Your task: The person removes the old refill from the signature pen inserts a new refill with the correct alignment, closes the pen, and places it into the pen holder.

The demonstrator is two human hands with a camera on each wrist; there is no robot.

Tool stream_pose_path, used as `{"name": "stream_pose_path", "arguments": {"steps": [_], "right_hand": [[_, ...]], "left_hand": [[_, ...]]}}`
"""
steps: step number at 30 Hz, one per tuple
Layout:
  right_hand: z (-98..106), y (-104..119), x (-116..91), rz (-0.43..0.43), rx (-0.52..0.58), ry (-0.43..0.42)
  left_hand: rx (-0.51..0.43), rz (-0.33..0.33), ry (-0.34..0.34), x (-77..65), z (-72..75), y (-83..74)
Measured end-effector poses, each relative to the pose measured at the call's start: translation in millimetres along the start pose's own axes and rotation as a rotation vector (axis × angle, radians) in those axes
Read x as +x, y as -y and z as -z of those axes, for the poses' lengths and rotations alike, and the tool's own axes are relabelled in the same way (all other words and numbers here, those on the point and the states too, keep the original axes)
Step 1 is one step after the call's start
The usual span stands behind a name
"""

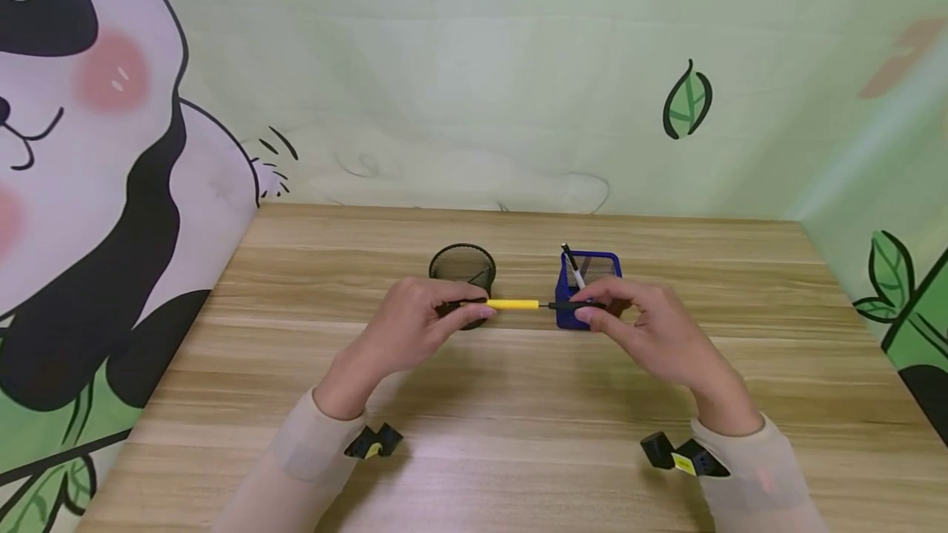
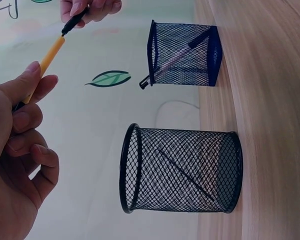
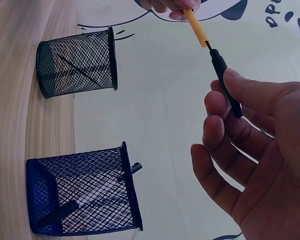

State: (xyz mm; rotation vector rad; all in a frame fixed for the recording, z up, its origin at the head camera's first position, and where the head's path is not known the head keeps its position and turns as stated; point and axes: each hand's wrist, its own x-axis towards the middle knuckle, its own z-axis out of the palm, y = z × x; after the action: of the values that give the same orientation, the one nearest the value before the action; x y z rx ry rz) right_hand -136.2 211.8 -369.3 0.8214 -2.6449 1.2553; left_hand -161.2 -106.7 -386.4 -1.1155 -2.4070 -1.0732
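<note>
Both hands hold a ballpoint pen level above the table, its two parts slightly apart. My left hand [image 1: 415, 323] pinches the yellow barrel [image 1: 514, 304] between thumb and fingers. The black grip section [image 3: 221, 65] with the pen's tip is pinched by my right hand [image 1: 659, 331]. A thin dark refill [image 3: 208, 45] shows in the short gap between the parts. Behind the left hand stands a round black mesh pen holder [image 2: 182, 170] with a thin dark stick inside. A square blue mesh pen holder [image 3: 85, 192], behind the right hand, contains a black-and-white marker [image 1: 573, 264].
The wooden table [image 1: 489, 451] meets a pale green wall cloth [image 1: 444, 105] at its back edge. A printed panda [image 1: 126, 146] covers the cloth on the left. Small black cameras sit on both wrists.
</note>
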Motion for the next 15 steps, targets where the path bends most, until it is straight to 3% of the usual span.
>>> {"name": "stream_pose_path", "arguments": {"steps": [15], "right_hand": [[1.4, 0.0, -0.1, -0.014, -0.009, -0.003]], "left_hand": [[0.004, -0.004, -0.007, -0.6, -1.2, 2.5]]}}
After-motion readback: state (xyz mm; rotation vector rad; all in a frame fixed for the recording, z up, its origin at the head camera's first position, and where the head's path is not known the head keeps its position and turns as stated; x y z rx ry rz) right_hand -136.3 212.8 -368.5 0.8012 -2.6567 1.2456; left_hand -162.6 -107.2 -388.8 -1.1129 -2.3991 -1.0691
